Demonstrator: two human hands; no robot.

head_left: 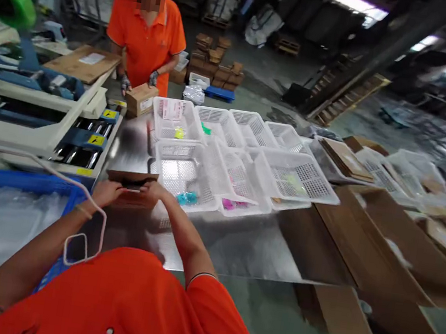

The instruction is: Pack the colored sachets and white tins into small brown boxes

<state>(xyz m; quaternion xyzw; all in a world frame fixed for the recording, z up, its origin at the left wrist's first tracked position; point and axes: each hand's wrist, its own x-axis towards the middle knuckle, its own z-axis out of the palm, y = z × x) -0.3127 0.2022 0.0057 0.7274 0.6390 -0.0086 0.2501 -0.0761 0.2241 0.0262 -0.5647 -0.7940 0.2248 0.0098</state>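
A small brown cardboard box (pixel 132 200) is between my hands at the left end of the metal table, its far flap standing up. My left hand (pixel 107 193) grips its left side, fingers bent inward to the near edge. From the right side, my right hand (pixel 152 192) closes on the same box, fingertips at its upper edge. The box's inside is dark and I cannot make out what it holds. Just right of my right hand stands a white perforated basket (pixel 171 168) with a blue packet (pixel 186 198) in it.
Several more white baskets (pixel 253 130) with small coloured packets cover the table (pixel 245 242). Across it, a co-worker in orange (pixel 148 35) handles a closed carton (pixel 141 99). A roller machine (pixel 86 139) and blue crate (pixel 18 178) lie left; large open cartons (pixel 376 255) stand right.
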